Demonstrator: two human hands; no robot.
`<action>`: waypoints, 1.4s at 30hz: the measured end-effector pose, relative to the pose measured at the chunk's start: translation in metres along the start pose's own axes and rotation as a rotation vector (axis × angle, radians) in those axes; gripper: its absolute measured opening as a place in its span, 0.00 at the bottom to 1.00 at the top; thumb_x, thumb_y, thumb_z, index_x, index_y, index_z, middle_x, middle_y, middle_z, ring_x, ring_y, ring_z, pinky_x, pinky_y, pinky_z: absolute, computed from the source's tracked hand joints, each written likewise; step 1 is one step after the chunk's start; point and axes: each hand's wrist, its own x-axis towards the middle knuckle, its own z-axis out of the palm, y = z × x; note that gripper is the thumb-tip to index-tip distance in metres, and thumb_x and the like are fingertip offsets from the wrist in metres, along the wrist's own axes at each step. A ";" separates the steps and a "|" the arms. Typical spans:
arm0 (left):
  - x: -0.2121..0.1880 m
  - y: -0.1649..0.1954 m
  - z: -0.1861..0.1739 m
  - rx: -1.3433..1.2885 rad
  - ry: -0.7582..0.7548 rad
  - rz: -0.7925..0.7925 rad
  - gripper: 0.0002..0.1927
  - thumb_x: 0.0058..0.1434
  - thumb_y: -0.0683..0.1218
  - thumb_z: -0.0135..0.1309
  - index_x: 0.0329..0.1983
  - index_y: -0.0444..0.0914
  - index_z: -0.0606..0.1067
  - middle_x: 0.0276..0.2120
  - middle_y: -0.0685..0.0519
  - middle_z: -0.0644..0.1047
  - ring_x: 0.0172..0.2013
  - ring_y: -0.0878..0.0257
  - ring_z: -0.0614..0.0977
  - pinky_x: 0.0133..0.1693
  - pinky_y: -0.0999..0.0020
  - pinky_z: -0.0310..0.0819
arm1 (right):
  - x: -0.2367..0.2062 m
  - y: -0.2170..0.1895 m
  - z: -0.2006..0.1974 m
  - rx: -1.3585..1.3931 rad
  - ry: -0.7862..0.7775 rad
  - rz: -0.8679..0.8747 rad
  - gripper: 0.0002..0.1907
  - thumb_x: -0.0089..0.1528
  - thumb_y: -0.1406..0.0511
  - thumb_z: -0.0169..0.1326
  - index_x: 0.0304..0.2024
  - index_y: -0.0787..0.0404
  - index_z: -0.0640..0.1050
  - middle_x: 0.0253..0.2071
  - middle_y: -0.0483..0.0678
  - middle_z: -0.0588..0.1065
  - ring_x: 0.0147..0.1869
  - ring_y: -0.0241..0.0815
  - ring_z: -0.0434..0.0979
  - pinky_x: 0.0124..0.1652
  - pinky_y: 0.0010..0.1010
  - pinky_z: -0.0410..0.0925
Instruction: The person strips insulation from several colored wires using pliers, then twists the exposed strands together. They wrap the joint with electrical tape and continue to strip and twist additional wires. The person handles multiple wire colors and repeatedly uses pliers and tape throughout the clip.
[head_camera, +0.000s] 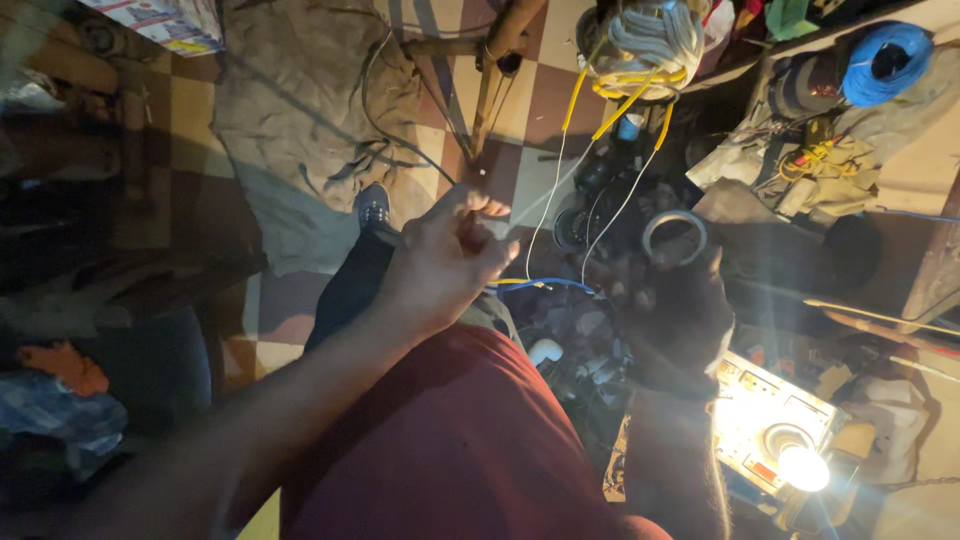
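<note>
My left hand (445, 258) is raised over my lap with its fingers pinched on thin wires (540, 215) that run up to a bundle of white and yellow cable (645, 50). A blue wire (545, 285) bends out beside that hand. My right hand (680, 310) is in shadow to the right, fingers curled near the same wires; what it grips is not clear. A roll of grey tape (675, 235) lies just above the right hand.
A lit lamp on a white switch board (775, 430) glares at lower right. A blue wire coil (885, 60) sits on a cluttered bench at upper right. A grey cloth (300, 120) covers the checkered floor, with my shoe (373, 208) on it.
</note>
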 end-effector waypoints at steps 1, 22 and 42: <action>0.002 -0.001 0.000 0.004 0.038 0.035 0.19 0.59 0.43 0.63 0.53 0.36 0.73 0.30 0.52 0.81 0.31 0.68 0.84 0.35 0.72 0.79 | 0.003 -0.003 -0.001 0.725 -0.045 0.190 0.24 0.77 0.50 0.46 0.48 0.67 0.72 0.35 0.50 0.75 0.39 0.47 0.74 0.46 0.36 0.68; -0.005 0.015 0.037 0.083 -0.143 0.849 0.25 0.63 0.36 0.57 0.59 0.38 0.60 0.50 0.48 0.74 0.49 0.51 0.82 0.48 0.54 0.74 | 0.033 -0.046 -0.041 -0.610 0.057 -0.142 0.18 0.60 0.58 0.63 0.20 0.52 0.70 0.30 0.38 0.72 0.40 0.40 0.75 0.42 0.29 0.69; 0.021 0.014 0.065 -0.292 -0.332 0.119 0.11 0.60 0.48 0.64 0.40 0.37 0.85 0.31 0.55 0.85 0.34 0.70 0.83 0.38 0.70 0.78 | 0.044 -0.046 -0.049 -0.722 -0.082 -0.127 0.28 0.59 0.44 0.60 0.19 0.51 0.64 0.18 0.35 0.64 0.40 0.35 0.71 0.55 0.31 0.67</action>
